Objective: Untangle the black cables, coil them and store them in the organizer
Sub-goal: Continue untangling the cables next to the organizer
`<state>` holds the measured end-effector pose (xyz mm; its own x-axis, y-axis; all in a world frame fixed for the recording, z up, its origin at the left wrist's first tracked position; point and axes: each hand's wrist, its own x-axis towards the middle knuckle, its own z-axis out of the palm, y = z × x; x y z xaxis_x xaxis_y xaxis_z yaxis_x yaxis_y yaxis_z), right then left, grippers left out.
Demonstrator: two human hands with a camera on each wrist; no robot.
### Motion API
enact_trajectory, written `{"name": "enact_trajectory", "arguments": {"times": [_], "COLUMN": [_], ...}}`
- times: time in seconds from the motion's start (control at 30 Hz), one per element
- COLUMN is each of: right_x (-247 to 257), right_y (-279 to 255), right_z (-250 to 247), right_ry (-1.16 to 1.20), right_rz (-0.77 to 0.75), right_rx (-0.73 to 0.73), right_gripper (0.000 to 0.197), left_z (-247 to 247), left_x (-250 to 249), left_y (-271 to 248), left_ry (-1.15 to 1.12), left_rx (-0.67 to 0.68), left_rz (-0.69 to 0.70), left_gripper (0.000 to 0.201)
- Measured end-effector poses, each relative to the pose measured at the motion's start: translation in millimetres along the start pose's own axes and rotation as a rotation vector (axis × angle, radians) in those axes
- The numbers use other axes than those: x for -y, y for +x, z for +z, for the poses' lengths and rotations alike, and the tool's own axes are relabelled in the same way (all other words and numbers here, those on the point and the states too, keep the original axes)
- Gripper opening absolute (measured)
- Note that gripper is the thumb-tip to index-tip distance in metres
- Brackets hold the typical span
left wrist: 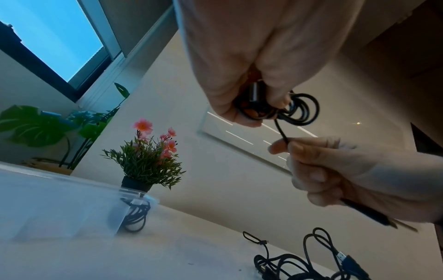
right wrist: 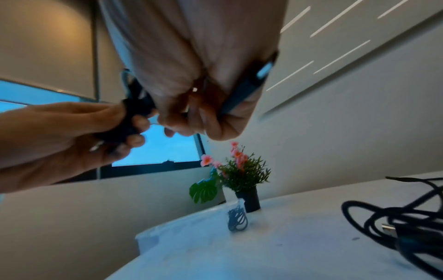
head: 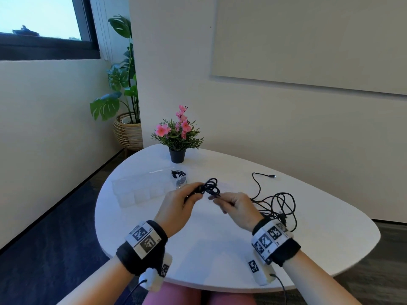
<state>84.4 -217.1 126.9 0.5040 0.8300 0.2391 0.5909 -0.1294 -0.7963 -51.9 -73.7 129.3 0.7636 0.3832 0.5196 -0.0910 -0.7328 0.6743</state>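
Head view first: both hands are up over the white table working one black cable. The left hand is clamped around a small coil of it, and the right hand pinches the loose tail right beside the coil, so I'd say we're mid-coiling, near the end of this cable. Count-wise: one coiled cable already sits in the end compartment of the clear organizer, one is in the hands, and a tangle lies on the table just right of the right hand. I can't tell how many cables are in that pile, at least one with a loose plug end stretched toward the far side. One little flower pot too. Left wrist view: the fingers curl round the loops with a plug tucked in, and the other hand's fingertips nip the strand hanging from them. Right wrist view is blurry, but it shows the same grip, plus part of the pile on the table. Next move, I'd guess: wrap the last bit on, keep the loops squeezed so they don't spring open, then drop the coil into a free compartment.
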Motion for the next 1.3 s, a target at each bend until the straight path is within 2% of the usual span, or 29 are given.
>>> {"name": "enact_trajectory", "arguments": {"times": [0.07, 0.13, 0.23, 0.37, 0.4, 0.43, 0.5, 0.57, 0.6, 0.7, 0.77, 0.83, 0.93, 1.03, 1.1, 1.3], "right_x": [2, 8, 23, 57, 63, 65, 66, 64, 66, 53, 36, 19, 4, 5, 6, 8], "right_y": [-6, -11, -17, -19, -18, -16, -9, -2, 1, 12, 16, 17, 15, 5, 0, -8], "right_z": [11, 18, 28, 23, 15, 9, -3, -16, -23, -37, -37, -29, -11, 7, 17, 30], "right_ry": [-0.123, -0.343, -0.682, -1.052, -1.156, -1.213, -1.188, -0.96, -0.782, -0.185, 0.071, 0.212, 0.121, -0.075, -0.23, -0.63], "right_rz": [0.042, 0.04, -0.038, -0.205, -0.275, -0.334, -0.472, -0.536, -0.513, -0.287, -0.157, -0.072, -0.054, -0.181, -0.294, -0.416], "right_rx": [0.068, 0.143, 0.193, 0.262, 0.24, 0.198, 0.109, 0.11, 0.142, 0.107, 0.027, -0.066, -0.125, -0.124, -0.14, -0.201], "right_gripper": [0.028, 0.035, 0.026, 0.012, 0.007, 0.012, 0.018, 0.02, 0.02, 0.007, 0.003, 0.006, 0.023, 0.02, 0.023, 0.024], "left_z": [3, 6, 13, 23, 25, 25, 25, 23, 22, 18, 15, 14, 15, 18, 20, 23], "left_x": [2, 6, 13, 20, 21, 22, 25, 24, 21, 12, 8, 7, 7, 13, 15, 11], "left_y": [-1, -1, 0, 0, -1, -3, -6, -9, -10, -12, -13, -11, -11, -8, -7, -7], "left_ry": [0.058, 0.126, 0.183, 0.258, 0.279, 0.282, 0.24, 0.173, 0.135, 0.051, -0.004, -0.07, -0.214, -0.344, -0.361, -0.355], "left_rx": [-0.062, -0.105, -0.109, 0.013, 0.058, 0.103, 0.202, 0.285, 0.31, 0.334, 0.284, 0.22, 0.126, 0.003, -0.054, -0.13], "left_rz": [-0.021, -0.005, -0.006, 0.053, 0.093, 0.138, 0.232, 0.303, 0.328, 0.347, 0.293, 0.175, -0.022, -0.163, -0.218, -0.322], "left_gripper": [0.028, 0.027, 0.027, 0.025, 0.024, 0.022, 0.019, 0.023, 0.028, 0.03, 0.029, 0.028, 0.024, 0.023, 0.022, 0.023]}}
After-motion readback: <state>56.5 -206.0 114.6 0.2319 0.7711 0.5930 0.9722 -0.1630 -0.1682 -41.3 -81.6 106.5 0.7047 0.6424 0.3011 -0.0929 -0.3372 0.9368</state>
